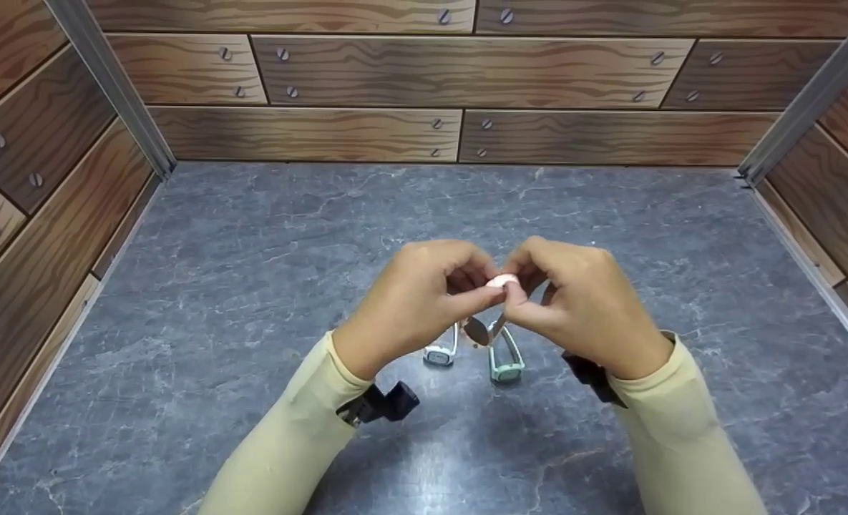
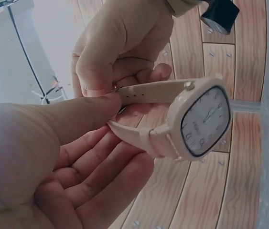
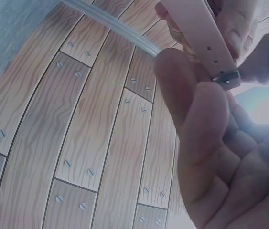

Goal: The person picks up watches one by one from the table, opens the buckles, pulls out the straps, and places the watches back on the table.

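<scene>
A pale pink wristwatch [image 2: 206, 121] with a rounded-square dial hangs by its strap below both hands. My left hand [image 1: 416, 297] pinches the strap near the buckle between thumb and fingers. From the other side, my right hand [image 1: 581, 304] holds the strap's end with thumb and fingertips. The metal buckle [image 3: 227, 76] sits around the strap, beside a row of punched holes, in the right wrist view. The two strap ends meet between the hands, making a loop. Fingers partly hide the join.
On the grey marbled tabletop [image 1: 252, 286], below the hands, lie a white watch [image 1: 439, 356] and a green watch [image 1: 506, 372]. Wood-patterned panels [image 1: 466, 71] wall the back and sides. Dark wrist cameras are strapped under both sleeves.
</scene>
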The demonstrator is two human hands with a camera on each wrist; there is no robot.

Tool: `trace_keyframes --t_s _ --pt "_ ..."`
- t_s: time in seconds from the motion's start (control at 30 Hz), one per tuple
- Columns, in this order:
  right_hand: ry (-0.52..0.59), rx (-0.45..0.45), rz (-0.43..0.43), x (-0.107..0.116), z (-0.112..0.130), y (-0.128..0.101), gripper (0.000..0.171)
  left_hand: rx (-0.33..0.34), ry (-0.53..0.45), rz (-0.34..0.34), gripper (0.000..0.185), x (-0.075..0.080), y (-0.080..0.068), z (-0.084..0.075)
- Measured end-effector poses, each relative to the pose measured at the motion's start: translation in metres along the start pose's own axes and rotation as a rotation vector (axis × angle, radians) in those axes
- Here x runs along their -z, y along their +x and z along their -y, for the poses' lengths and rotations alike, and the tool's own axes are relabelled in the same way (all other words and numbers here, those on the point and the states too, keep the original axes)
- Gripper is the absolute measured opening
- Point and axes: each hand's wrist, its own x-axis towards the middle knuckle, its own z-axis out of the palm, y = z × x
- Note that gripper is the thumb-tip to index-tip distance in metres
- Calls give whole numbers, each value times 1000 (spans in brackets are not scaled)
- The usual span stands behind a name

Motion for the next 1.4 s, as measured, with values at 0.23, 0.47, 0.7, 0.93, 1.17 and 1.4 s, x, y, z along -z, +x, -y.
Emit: trace_keyframes --t_s 0.23,0.47,0.7,0.93,1.17,1.4 --pt "1 21 -31 -2 0 -1 12 -22 15 -2 12 1 -1 1" --pt "-185 42 176 -3 -3 -3 8 -23 335 151 13 3 -1 7" --pt "-213 96 224 -3 -5 -4 8 -25 374 195 10 2 -1 9" --pt "-236 152 199 -4 -6 -1 9 44 245 201 10 3 0 10" --pt "-231 170 170 -5 -6 -1 12 -12 299 178 16 2 -1 10" --pt "-213 210 113 -3 -6 -1 11 -55 301 99 14 3 0 9"
